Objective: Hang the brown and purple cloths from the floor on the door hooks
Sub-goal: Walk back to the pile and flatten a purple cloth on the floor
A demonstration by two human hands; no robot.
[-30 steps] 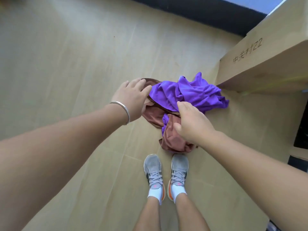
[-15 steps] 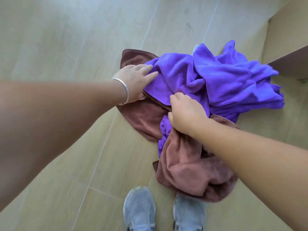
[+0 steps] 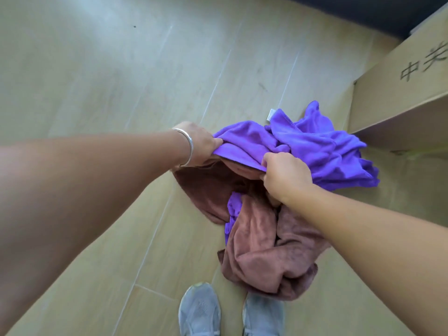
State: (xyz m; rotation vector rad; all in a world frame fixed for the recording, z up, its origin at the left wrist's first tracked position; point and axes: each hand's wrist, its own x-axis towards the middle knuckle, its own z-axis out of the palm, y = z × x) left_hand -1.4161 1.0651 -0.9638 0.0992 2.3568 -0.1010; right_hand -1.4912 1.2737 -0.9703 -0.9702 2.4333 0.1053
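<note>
A crumpled purple cloth (image 3: 315,146) lies on the wooden floor, partly on top of a brown cloth (image 3: 261,253) that spreads toward my feet. My left hand (image 3: 201,145), with a silver bangle on the wrist, pinches the purple cloth's near-left edge. My right hand (image 3: 286,177) grips the same edge further right, lifting it a little off the brown cloth. A strip of purple shows through the brown folds. No door or hooks are in view.
A large cardboard box (image 3: 400,93) with printed characters stands at the right, close to the purple cloth. My two grey shoes (image 3: 200,311) are at the bottom, just below the brown cloth. Light wooden floorboards (image 3: 97,81) stretch to the left and back.
Both hands have gone from resting on the cloths to gripping the purple cloth's near edge and raising it. The camera has pulled back slightly.
</note>
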